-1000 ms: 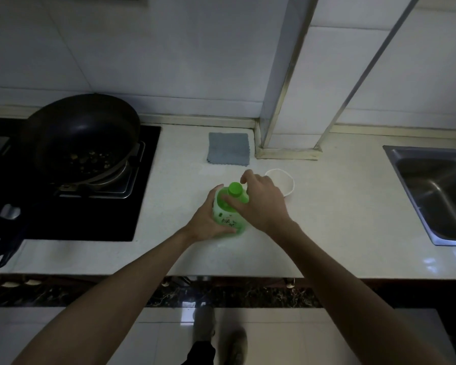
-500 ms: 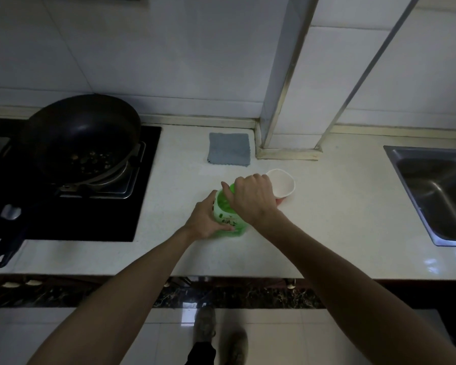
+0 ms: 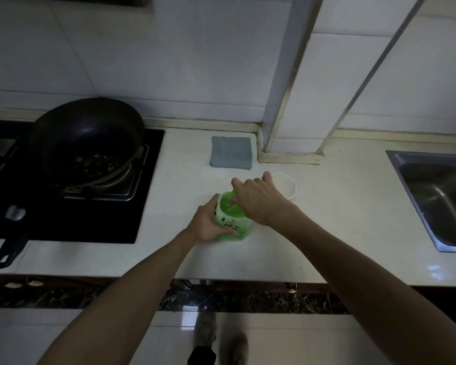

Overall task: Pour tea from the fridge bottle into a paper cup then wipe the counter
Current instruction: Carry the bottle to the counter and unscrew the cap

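A green tea bottle [image 3: 231,217] with a white label stands upright on the white counter [image 3: 327,233], near its front middle. My left hand [image 3: 208,225] grips the bottle's body from the left. My right hand [image 3: 258,198] covers the top, its fingers curled round the green cap, which is mostly hidden. Just behind and to the right of that hand stands a white paper cup [image 3: 287,183], partly hidden by it. A folded grey cloth [image 3: 231,152] lies flat on the counter near the back wall.
A black wok [image 3: 87,143] with food bits sits on the black gas hob [image 3: 71,206] at the left, its handle reaching toward the front edge. A steel sink [image 3: 440,198] is sunk into the counter at the right. A tiled pillar [image 3: 292,143] stands behind the cup.
My right hand has turned on the cap, its knuckles now swung toward the cup. The bottle and my left hand have stayed in place.
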Available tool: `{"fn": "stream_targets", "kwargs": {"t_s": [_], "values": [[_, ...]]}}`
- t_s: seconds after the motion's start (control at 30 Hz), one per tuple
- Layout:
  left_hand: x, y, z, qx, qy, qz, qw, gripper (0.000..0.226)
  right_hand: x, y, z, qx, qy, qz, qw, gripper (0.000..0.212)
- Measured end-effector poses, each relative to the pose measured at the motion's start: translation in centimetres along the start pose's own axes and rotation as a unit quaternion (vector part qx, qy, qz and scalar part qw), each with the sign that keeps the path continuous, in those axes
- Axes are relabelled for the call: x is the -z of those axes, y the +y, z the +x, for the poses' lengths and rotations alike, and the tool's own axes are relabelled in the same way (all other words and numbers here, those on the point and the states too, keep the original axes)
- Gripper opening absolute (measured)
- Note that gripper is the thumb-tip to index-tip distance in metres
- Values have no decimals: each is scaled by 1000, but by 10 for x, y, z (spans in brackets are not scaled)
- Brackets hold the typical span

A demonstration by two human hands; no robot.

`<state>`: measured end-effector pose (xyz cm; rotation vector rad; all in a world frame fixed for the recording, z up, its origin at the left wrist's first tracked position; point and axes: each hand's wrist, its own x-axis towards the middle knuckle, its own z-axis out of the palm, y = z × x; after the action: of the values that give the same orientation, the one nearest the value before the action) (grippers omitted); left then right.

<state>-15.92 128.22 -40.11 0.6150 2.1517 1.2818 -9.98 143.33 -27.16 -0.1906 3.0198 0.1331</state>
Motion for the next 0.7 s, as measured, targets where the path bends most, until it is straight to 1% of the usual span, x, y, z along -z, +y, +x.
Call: {"fn": "stream_targets", "kwargs": {"t_s": [0.03, 0.07, 0.13, 0.2, 0.27, 0.33, 0.37, 0.43, 0.47, 0.53, 0.63, 0.7], "values": [[0, 0, 0, 5, -2, 2, 1000, 85, 1, 1, 0, 20, -3, -4, 1000, 18], [1, 0, 0, 9, -3, 5, 1000, 84, 3, 3, 0, 40, -10, -8, 999, 20], [1, 0, 0, 8, -7, 13, 1000, 80, 8, 8, -1, 81, -38, -23, 996, 37], [-1, 0, 0, 11, -7, 13, 1000, 78, 13, 13, -1, 100, -54, -28, 993, 50], [-1, 0, 0, 16, -5, 9, 1000, 77, 18, 14, 0, 101, -51, -10, 994, 49], [-1, 0, 0, 21, -5, -1, 1000, 78, 21, 9, 0, 77, -34, 37, 996, 41], [-1, -1, 0, 24, -7, -5, 1000, 79, 21, 6, 1, 51, -19, 53, 997, 42], [-1, 0, -1, 29, -8, -5, 1000, 83, 21, 1, 4, -16, 13, 36, 999, 48], [-1, 0, -1, 30, -9, -4, 1000, 84, 20, -1, 5, -49, 19, 25, 998, 47], [-1, 0, -1, 29, -9, -1, 1000, 82, 19, -2, 7, -93, 2, 40, 995, 42], [-1, 1, -1, 28, -12, 2, 1000, 82, 19, -7, 8, -102, -25, 84, 991, 33], [-1, 2, -2, 30, -14, 2, 999, 84, 20, -12, 10, -95, -30, 65, 993, 26]]}}
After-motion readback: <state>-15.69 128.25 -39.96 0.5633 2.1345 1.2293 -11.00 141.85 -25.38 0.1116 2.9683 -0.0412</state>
